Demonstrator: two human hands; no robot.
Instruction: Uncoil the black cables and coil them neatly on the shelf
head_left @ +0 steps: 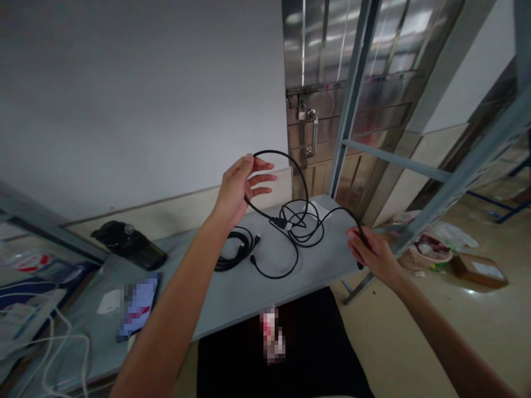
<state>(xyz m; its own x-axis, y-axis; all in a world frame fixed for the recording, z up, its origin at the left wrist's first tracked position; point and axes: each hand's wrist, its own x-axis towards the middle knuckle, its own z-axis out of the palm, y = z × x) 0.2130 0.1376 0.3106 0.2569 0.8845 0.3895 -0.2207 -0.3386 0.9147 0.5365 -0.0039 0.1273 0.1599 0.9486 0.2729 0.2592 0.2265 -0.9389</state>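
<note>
A long black cable (307,190) runs between my two hands. My left hand (244,185) pinches it between thumb and forefinger, with the other fingers held out, and a loop arches over to the right. Below that loop hangs a dark plug with a pale metal tip (282,223). My right hand (370,251) is closed around another stretch of the cable at the table's right end. Between them, loose coils lie on the grey table (265,298). A second coiled black cable (235,251) rests on the table beneath my left forearm.
A black bottle (128,243) lies at the table's left, near a phone (141,307) and white cords (52,342). Metal posts (352,94) rise at the right. On the floor stand a basket (425,254) and a cardboard box (477,271). A wall borders the back.
</note>
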